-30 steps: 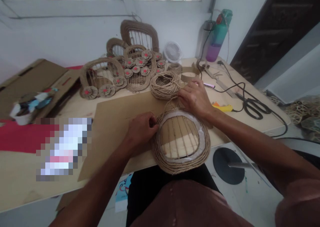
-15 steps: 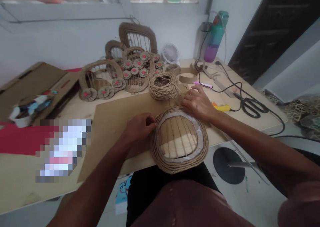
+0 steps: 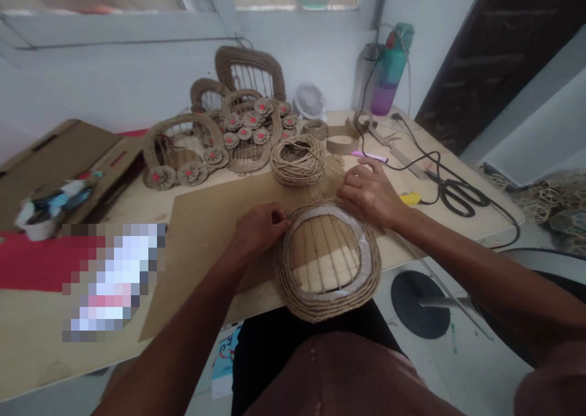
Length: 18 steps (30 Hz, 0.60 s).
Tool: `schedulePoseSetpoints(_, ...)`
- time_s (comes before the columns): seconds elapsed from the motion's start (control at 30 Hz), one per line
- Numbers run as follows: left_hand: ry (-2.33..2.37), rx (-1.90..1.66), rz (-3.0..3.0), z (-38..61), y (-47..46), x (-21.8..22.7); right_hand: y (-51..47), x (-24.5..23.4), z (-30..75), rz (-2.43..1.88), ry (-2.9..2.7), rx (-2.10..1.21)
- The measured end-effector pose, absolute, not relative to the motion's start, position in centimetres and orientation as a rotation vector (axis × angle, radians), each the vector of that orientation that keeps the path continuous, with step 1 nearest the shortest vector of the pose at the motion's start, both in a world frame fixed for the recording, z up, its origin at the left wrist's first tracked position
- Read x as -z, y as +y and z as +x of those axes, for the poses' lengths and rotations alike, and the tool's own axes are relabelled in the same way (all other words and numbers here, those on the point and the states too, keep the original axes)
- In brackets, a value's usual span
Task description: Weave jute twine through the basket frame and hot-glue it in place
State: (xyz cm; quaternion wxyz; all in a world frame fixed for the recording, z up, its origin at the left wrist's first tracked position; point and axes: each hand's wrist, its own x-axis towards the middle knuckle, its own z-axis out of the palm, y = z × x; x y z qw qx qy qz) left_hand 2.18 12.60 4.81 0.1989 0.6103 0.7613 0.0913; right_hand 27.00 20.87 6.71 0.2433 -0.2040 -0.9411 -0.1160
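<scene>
Twine-wound frame point(image 3: 320, 309) between left hand point(image 3: 260, 227), pinching rim, and right hand point(image 3: 370, 191), curled, grip unclear.

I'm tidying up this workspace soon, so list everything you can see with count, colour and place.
twine-edged frame: one, brown and white, table's front edge
twine coil: one, brown, beyond it
small roll: one, brown, behind coil
cardboard sheet: one, brown, by left hand
standing frames: at least four, brown, some red-centred flowers, back
fan: one, white, back
bottle: one, teal and purple, back right
pen: one, pink, right
scissors: one, black handles, right
yellow tool: one, right
white cup: one, left
red sheet: one, left
table: one, pale wood
blurred item: one, front left
left hand: one, frame's left edge
right hand: one, frame's upper right
</scene>
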Motion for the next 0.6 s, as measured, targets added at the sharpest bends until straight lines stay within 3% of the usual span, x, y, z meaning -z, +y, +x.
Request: schedulePoseSetpoints(0.6, 1.981, -0.378, 1.731, 2.0, 13.8, -4.7, 20.8, -5.8, 26.5, -0.664, -2.639, 0.462)
